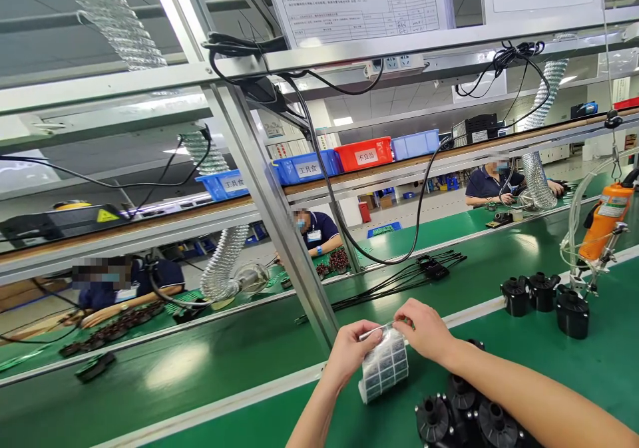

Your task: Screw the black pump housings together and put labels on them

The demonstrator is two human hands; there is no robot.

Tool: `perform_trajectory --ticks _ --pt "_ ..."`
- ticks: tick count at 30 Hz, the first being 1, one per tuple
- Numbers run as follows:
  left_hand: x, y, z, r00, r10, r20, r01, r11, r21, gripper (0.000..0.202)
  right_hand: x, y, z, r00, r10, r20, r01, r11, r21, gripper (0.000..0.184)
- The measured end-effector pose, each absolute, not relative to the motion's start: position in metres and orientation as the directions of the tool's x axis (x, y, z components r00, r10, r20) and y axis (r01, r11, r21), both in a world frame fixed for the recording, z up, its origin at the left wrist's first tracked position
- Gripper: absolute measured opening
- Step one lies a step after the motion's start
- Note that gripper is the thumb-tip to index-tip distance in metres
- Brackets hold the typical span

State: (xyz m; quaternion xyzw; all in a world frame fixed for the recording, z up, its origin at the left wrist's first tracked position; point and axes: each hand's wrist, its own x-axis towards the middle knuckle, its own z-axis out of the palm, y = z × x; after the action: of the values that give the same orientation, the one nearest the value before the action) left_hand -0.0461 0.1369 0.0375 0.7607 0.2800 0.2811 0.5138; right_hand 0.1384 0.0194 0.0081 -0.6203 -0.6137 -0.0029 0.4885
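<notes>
A sheet of silvery labels (pixel 387 368), printed in a grid and curling at its lower end, hangs between my two hands above the green bench. My left hand (pixel 353 347) pinches its upper left edge, where a pale rolled strip shows. At the upper right edge, my right hand (pixel 422 327) has thumb and fingers closed on the same sheet. Below my right forearm stand several black pump-like housings (pixel 433 419), partly covered by the arm.
More black housings (pixel 573 313) stand at the right, beside a hanging orange electric screwdriver (pixel 610 218). Black cables (pixel 434 266) lie on the green conveyor. A metal post (pixel 272 215) rises ahead; red and blue bins (pixel 364 154) line a shelf. Co-workers (pixel 319 231) sit across.
</notes>
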Motion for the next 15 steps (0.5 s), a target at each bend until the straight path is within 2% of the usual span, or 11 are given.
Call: perform_trajectory --ticks 6,9,12,15 --pt "-0.0431 0.1402 0.0357 0.635 0.755 0.163 0.099 -0.289 0.952 0.056 0.1415 0.0204 0.0082 0.096 0.682 0.725 0.815 0.364 -0.451 0.015" --pt "-0.0418 0.1389 0.0337 0.620 0.764 0.177 0.075 -0.282 0.957 0.056 0.1397 0.0182 0.0113 0.041 0.647 0.761 0.802 0.433 -0.412 0.016" --pt "-0.0413 0.1345 0.0350 0.650 0.740 0.173 0.043 -0.263 0.964 0.060 0.1384 0.0172 0.0119 0.056 0.642 0.765 0.777 0.453 -0.437 0.052" --pt "-0.0419 0.1311 0.0385 0.670 0.723 0.166 0.015 -0.237 0.971 0.057 0.1387 0.0181 0.0098 0.113 0.641 0.759 0.757 0.439 -0.484 0.064"
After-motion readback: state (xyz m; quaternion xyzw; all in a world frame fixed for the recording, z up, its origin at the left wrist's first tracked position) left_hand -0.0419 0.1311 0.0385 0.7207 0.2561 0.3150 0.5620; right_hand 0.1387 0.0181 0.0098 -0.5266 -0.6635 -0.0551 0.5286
